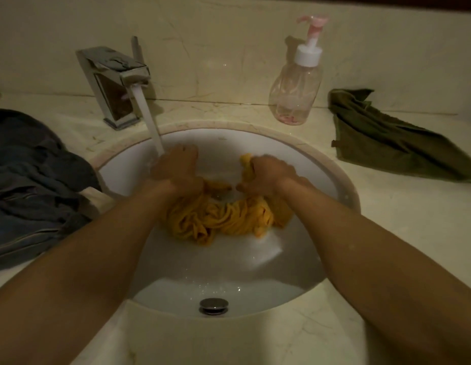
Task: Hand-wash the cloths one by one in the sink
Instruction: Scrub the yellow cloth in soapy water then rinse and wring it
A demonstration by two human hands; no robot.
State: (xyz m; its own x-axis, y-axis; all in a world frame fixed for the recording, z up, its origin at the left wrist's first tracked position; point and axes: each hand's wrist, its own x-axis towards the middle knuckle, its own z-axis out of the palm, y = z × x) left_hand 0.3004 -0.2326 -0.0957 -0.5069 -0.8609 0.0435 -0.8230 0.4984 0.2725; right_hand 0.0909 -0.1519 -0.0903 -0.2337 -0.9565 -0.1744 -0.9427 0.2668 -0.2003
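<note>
Our left hand (176, 172) and right hand (266, 177) both grip the yellow cloth (223, 219) in the sink (321, 164), tap (115, 83) running. By our guess, the dark cloths (31, 180) and green cloth (392, 140) still wait.

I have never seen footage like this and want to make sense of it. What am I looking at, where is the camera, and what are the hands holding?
There is no machine here. A person wears one wide-angle camera on the head, looking forward and down, so the two bare arms reach in from the bottom of the picture. The left hand and the right hand each grip part of a bunched yellow cloth inside the white sink. Water runs from the tap onto the left hand. On the counter lie a dark blue fabric pile at the left, a green cloth at the right, and a clear pump bottle behind the sink.
</note>
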